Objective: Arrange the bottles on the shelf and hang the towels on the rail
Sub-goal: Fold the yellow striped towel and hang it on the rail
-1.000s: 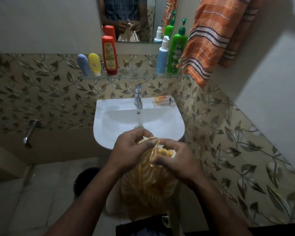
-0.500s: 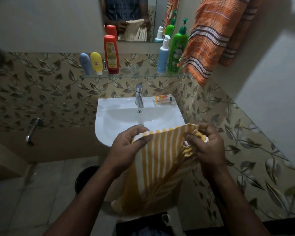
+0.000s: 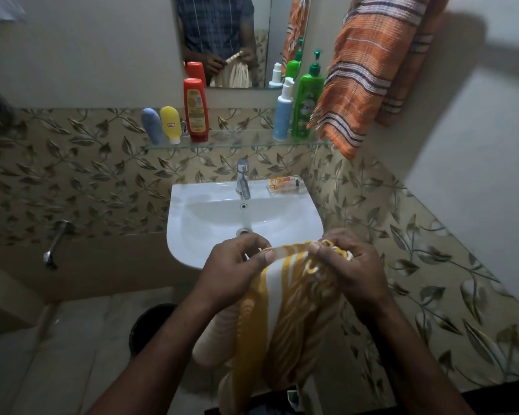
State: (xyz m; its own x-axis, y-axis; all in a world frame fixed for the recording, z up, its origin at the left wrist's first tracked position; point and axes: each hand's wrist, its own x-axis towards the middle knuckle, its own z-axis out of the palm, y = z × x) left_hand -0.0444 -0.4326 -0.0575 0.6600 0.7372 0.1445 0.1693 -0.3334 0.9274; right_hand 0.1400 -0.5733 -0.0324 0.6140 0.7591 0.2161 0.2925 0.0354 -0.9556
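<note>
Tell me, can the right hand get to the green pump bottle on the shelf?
Probably not yet: the right hand grips the yellow striped towel. The way over the sink to the green pump bottle looks free.

Yellow-and-white striped towel [image 3: 285, 298], orange plaid towel [image 3: 363, 73], red bottle [image 3: 196, 110], green bottle [image 3: 307, 106], leaf-patterned tiles [image 3: 72, 175]

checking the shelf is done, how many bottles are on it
5 on the shelf: blue tube, yellow tube and red bottle at left; blue pump bottle and green pump bottle at right. Reflections excluded; hanging towel may hide more.
</note>
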